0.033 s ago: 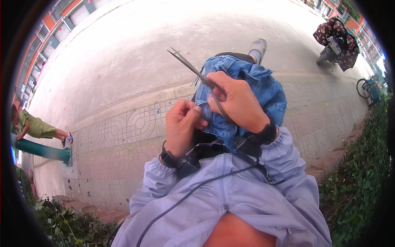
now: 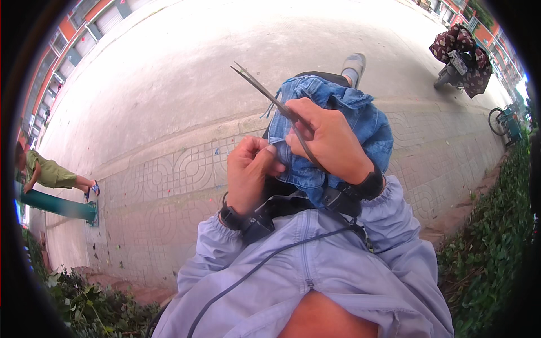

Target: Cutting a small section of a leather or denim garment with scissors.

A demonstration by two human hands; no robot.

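Observation:
Blue denim cloth [image 2: 366, 129] with loose threads at its left edge lies bunched on my lap. My right hand [image 2: 332, 141] grips long dark metal scissors [image 2: 259, 84], their slightly parted blades pointing up and left over the denim's upper left edge. My left hand [image 2: 248, 166] pinches the denim's left edge just below and left of the scissors, thumb and fingers on a seamed piece. Both my wrists carry black straps with boxy devices, and a dark cable runs across my pale lilac jacket.
A person in green [image 2: 51, 174] is at the left beside a green post [image 2: 56, 205]. A covered scooter [image 2: 459, 59] and a bicycle [image 2: 507, 124] stand at the right. Bushes [image 2: 479, 253] border the paving at both lower corners. My sandaled foot [image 2: 352, 65] rests beyond the denim.
My right hand and the scissors have shifted very slightly to the right and down. My left hand stays in the same place on the denim.

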